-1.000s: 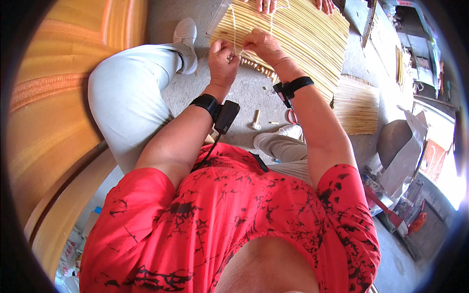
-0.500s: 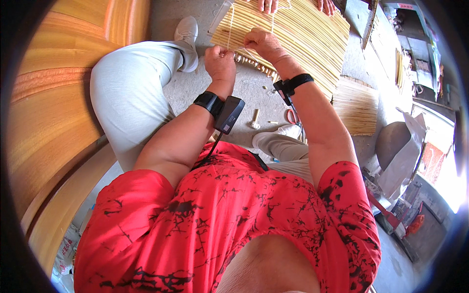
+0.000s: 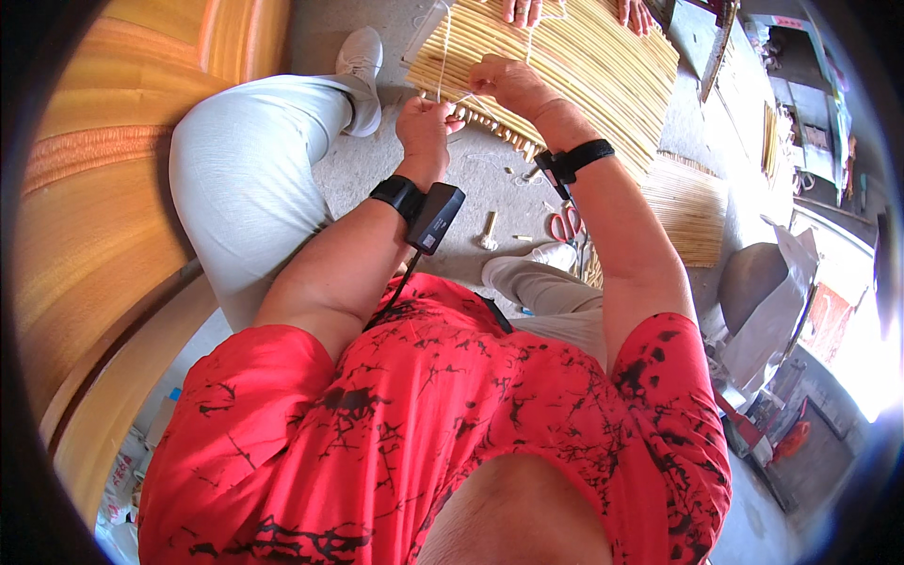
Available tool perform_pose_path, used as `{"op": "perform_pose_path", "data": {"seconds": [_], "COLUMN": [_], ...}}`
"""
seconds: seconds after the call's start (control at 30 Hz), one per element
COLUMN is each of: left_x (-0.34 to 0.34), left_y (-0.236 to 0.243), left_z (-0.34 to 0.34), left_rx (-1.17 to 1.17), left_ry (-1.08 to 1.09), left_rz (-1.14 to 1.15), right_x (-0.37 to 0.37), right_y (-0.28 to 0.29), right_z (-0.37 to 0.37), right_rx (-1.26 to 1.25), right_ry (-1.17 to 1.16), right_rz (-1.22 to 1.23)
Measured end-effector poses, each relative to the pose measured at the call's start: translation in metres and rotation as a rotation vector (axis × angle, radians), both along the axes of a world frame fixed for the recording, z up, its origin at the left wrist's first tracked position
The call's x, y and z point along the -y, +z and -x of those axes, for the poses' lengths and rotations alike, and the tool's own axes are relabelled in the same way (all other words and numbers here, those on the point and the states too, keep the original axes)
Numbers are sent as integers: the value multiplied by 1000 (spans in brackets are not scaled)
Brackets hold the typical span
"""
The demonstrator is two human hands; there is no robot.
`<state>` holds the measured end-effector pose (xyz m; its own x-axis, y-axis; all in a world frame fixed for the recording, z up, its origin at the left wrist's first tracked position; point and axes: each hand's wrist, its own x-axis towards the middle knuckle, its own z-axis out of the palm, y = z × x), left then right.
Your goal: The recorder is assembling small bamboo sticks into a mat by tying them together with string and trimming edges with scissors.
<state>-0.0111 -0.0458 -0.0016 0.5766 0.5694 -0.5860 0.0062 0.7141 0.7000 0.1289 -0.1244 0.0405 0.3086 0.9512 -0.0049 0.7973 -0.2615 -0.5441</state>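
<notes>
A mat of yellow reed stalks [image 3: 593, 80] tied with white string [image 3: 443, 52] lies in front of me. My left hand [image 3: 424, 130] is at its near left edge, thumb and fingers pinched on the string. My right hand [image 3: 516, 85] is over the near part of the mat with fingers curled, and a short white strand runs from it toward my left hand. The exact grip of the right fingertips is partly hidden. At the far edge, a co-worker's hands [image 3: 522, 11] rest on the stalks.
Red-handled scissors [image 3: 565, 224] and a short pale stick with a frayed end [image 3: 489, 232] lie on the concrete floor [image 3: 363, 179]. A second reed mat [image 3: 692, 209] is at the right. An orange wooden panel [image 3: 113, 188] stands close at my left.
My left hand has turned, with its thumb and fingertips now pointing more to the right. The right hand stays nearly in place, and the co-worker's hands have shifted slightly.
</notes>
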Motion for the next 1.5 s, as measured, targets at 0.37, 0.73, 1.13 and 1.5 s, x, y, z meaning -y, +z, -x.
{"op": "perform_pose_path", "data": {"seconds": [0.37, 0.73, 1.13, 1.5], "left_x": [0, -1, 3, 5], "left_y": [8, -1, 3, -44], "left_z": [2, 11, 11, 1], "left_rx": [25, 123, 100, -318], "left_ry": [53, 9, -5, -138], "left_rz": [131, 152, 28, -786], "right_x": [-14, -18, -21, 177], "right_y": [11, 18, 32, 227], "right_z": [2, 31, 57, -16], "right_rx": [247, 291, 489, -212], "right_ry": [-8, 105, 72, -1008], "right_rz": [309, 133, -78, -582]}}
